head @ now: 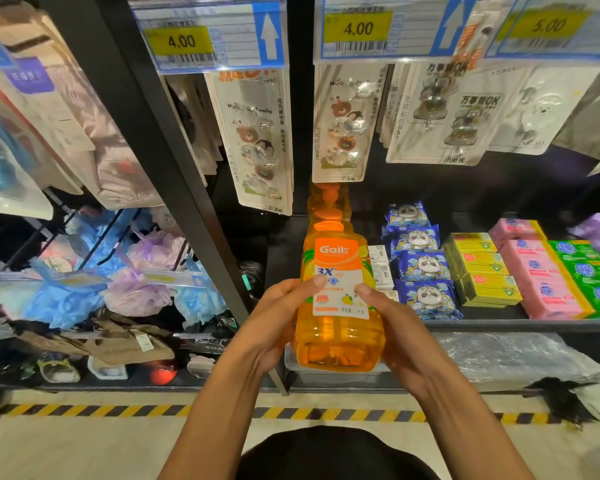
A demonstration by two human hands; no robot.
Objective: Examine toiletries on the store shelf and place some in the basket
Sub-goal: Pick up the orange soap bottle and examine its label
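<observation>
A large orange bottle (338,337) with an orange and white "Gail" label is held up in front of the shelf, its cap end pointing away from me. My left hand (274,323) grips its left side, thumb on the label. My right hand (399,334) grips its right side, thumb on the label too. Behind it, more orange bottles (328,206) stand in a row on the shelf (499,323). No basket is in view.
Blue panda packs (426,271), yellow (482,271), pink (541,278) and green soap boxes (589,275) lie to the right on the shelf. Hook packs (257,140) hang above under price tags. Bath sponges (84,289) hang left of a black upright post (174,161). A striped floor line (118,410) runs below.
</observation>
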